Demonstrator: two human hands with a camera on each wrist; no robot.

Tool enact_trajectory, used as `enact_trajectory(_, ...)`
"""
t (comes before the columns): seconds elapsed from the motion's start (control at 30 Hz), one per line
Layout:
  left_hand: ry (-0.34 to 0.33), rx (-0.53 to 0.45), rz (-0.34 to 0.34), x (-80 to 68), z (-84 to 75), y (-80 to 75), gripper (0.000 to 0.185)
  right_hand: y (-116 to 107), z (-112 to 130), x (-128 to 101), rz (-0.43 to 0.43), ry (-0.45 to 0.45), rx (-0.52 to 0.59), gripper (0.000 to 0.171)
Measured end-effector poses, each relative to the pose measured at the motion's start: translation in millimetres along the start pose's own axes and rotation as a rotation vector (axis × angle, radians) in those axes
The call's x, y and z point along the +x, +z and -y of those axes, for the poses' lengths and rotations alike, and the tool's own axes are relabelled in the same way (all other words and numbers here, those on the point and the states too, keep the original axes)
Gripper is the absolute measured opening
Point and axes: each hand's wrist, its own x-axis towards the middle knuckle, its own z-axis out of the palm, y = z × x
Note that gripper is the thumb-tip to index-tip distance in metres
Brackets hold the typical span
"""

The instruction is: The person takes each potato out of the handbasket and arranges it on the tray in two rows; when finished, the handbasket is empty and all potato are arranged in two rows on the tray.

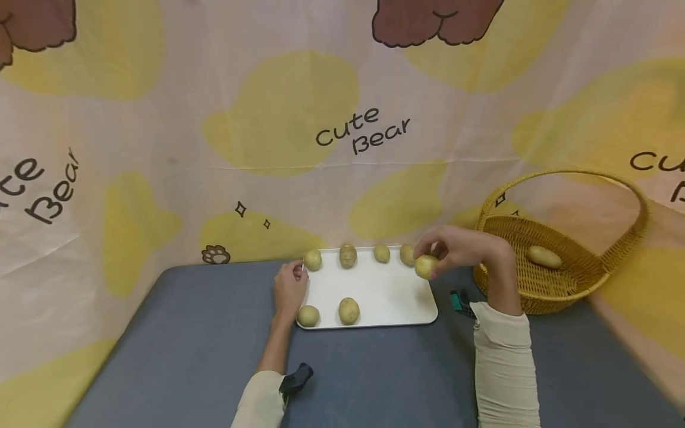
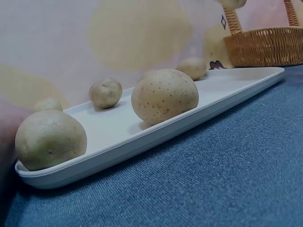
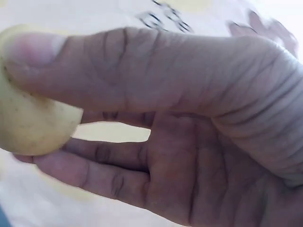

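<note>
My right hand (image 1: pixel 462 246) pinches a potato (image 1: pixel 426 267) between thumb and fingers, over the right end of a white tray (image 1: pixel 385 291). In the right wrist view the thumb presses on one side of this potato (image 3: pixel 38 118), fingers on the other. At the tray's left edge, my left hand (image 1: pixel 291 288) grips the rim with its fingers curled. Several potatoes line the tray's far side, among them a rough-skinned potato (image 1: pixel 348 255). Along the near side lie a corner potato (image 1: pixel 308 316) and a speckled potato (image 2: pixel 164 96).
To the right stands a wicker basket (image 1: pixel 540 303) with a tall arched handle, an oblong potato (image 1: pixel 544 257) inside it. Tray and basket rest on a blue-grey cloth surface (image 1: pixel 214 345). A printed curtain (image 1: pixel 289 196) hangs right behind the tray.
</note>
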Motion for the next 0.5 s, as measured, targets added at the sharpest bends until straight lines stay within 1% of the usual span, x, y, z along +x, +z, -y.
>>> enact_trajectory(0.1,-0.004,-0.006,-0.002,-0.2,0.2,-2.6,0.024,12,5,27,0.096,0.006,-0.066,0.033)
enact_trajectory(0.2,-0.005,0.0,0.003,-0.9,0.3,-3.5,0.024,26,10,51,0.213,0.041,-0.126,0.033)
enact_trajectory(0.33,-0.004,0.006,-0.003,-0.8,0.1,-2.5,0.023,45,13,78,0.368,0.102,-0.16,0.033)
enact_trajectory(0.43,-0.003,0.005,-0.008,0.1,-0.3,-1.9,0.023,58,13,93,0.45,0.153,-0.181,0.032)
enact_trajectory(0.5,-0.004,0.007,-0.005,0.8,-0.8,-2.3,0.023,64,12,101,0.495,0.169,-0.176,0.032)
